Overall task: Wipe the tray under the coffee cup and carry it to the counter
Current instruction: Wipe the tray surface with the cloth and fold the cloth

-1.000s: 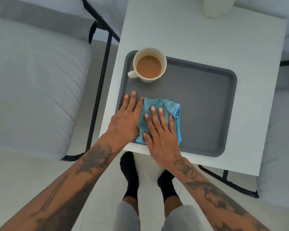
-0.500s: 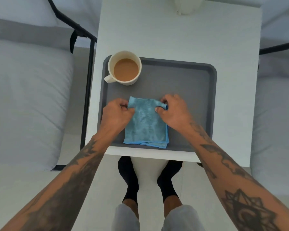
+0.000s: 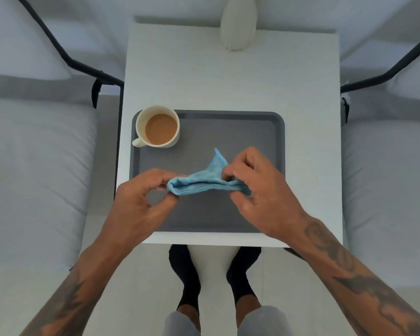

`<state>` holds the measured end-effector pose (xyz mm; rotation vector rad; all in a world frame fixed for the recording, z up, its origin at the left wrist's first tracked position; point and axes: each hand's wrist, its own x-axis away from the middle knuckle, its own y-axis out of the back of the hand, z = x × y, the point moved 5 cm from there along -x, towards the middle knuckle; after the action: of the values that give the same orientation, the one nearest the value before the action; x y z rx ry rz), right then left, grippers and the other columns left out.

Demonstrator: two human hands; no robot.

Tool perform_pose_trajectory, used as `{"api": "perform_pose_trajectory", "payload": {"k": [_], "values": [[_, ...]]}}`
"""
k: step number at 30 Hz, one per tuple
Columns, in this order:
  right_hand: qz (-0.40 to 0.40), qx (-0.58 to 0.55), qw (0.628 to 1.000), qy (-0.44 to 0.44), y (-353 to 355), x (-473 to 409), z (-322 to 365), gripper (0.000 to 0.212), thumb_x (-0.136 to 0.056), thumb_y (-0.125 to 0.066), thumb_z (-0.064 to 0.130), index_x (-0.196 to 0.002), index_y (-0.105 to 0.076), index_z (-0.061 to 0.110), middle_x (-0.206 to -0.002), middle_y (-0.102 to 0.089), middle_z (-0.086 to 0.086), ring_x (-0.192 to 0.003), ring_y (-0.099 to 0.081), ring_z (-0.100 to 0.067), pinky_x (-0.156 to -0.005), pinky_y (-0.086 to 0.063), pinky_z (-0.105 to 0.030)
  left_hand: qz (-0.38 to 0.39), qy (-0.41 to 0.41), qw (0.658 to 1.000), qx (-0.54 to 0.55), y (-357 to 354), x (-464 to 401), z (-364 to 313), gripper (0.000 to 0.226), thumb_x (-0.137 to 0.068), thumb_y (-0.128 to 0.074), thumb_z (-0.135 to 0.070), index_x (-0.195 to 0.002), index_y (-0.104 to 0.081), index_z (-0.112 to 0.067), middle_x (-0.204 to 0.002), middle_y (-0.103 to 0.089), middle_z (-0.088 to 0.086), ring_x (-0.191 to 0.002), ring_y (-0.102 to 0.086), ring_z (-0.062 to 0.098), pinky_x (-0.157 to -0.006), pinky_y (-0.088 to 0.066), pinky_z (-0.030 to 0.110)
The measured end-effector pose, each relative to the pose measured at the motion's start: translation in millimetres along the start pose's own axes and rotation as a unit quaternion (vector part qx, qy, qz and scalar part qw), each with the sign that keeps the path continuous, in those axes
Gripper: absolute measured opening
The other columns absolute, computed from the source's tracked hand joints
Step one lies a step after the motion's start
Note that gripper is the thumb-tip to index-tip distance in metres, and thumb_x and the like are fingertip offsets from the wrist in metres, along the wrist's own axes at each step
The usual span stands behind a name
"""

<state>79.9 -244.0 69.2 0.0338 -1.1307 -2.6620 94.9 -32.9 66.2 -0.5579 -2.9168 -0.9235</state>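
Observation:
A grey tray [image 3: 240, 132] lies on a white table [image 3: 228, 76]. In the tray's far left corner stands a cream cup [image 3: 158, 127] of milky coffee, handle toward the left. Above the tray's near half, a blue cloth [image 3: 204, 181] is lifted and folded into a narrow strip, one corner sticking up. My left hand [image 3: 141, 204] pinches its left end and my right hand [image 3: 257, 190] pinches its right end.
A white vase [image 3: 238, 25] stands at the table's far edge. Grey cushioned seats with black metal frames flank the table, one on the left [image 3: 34, 178] and one on the right [image 3: 393, 178]. My feet in black socks [image 3: 214, 275] stand at the near edge.
The cloth lay flat on the tray under my flat hands, then I pinched its far corners. Now it is lifted off the tray and folded into a strip between both hands.

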Motion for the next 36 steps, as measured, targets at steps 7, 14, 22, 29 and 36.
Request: {"api": "perform_pose_trajectory", "payload": {"k": [7,14,22,29,36], "values": [[0.101,0.064,0.993,0.016,-41,52,-38,0.016,-0.072,-0.065,0.010,-0.083,-0.053,0.012,-0.128,-0.061,-0.003,-0.117,-0.057,-0.027,-0.084,-0.051,-0.042,0.105,-0.019,0.990,-0.094,-41,30,29,0.024,-0.085,-0.065,-0.022,-0.107,-0.073,-0.018,-0.105,-0.074,-0.010,-0.095,-0.069,0.003,-0.086,-0.054,0.023],[0.074,-0.080,0.990,-0.092,36,95,-40,0.011,-0.094,-0.058,0.030,-0.105,-0.061,0.030,-0.100,-0.061,0.023,-0.092,-0.059,-0.001,-0.079,-0.045,-0.011,0.084,0.018,0.996,0.011,-41,37,-31,0.025,-0.083,-0.065,-0.012,-0.103,-0.071,-0.025,-0.104,-0.070,-0.028,-0.094,-0.067,-0.005,-0.060,-0.049,0.005],[-0.066,-0.265,0.933,-0.234,122,130,-91,0.016,-0.087,-0.064,0.017,-0.097,-0.073,0.025,-0.096,-0.074,0.007,-0.089,-0.069,-0.009,-0.073,-0.051,-0.011,0.099,0.084,0.980,0.154,-126,-4,-94,0.016,-0.089,-0.069,-0.008,-0.098,-0.073,-0.020,-0.095,-0.073,-0.008,-0.086,-0.072,0.014,-0.074,-0.058,0.024],[-0.100,-0.262,0.889,-0.362,80,137,-224,0.019,-0.094,-0.063,0.023,-0.113,-0.070,0.026,-0.102,-0.074,0.003,-0.085,-0.069,-0.010,-0.065,-0.055,-0.020,0.148,0.147,0.978,0.025,-246,-71,-58,0.008,-0.088,-0.062,-0.017,-0.093,-0.068,-0.018,-0.080,-0.071,-0.004,-0.071,-0.066,0.012,-0.070,-0.056,0.035],[-0.109,-0.223,0.905,-0.345,80,93,-273,0.032,-0.092,-0.068,0.027,-0.123,-0.067,0.021,-0.097,-0.066,0.012,-0.081,-0.063,0.006,-0.075,-0.050,-0.014,0.120,0.057,0.967,-0.215,-258,-118,-66,0.038,-0.088,-0.060,-0.024,-0.125,-0.053,-0.021,-0.108,-0.064,0.003,-0.093,-0.062,0.030,-0.075,-0.053,0.045]]}}
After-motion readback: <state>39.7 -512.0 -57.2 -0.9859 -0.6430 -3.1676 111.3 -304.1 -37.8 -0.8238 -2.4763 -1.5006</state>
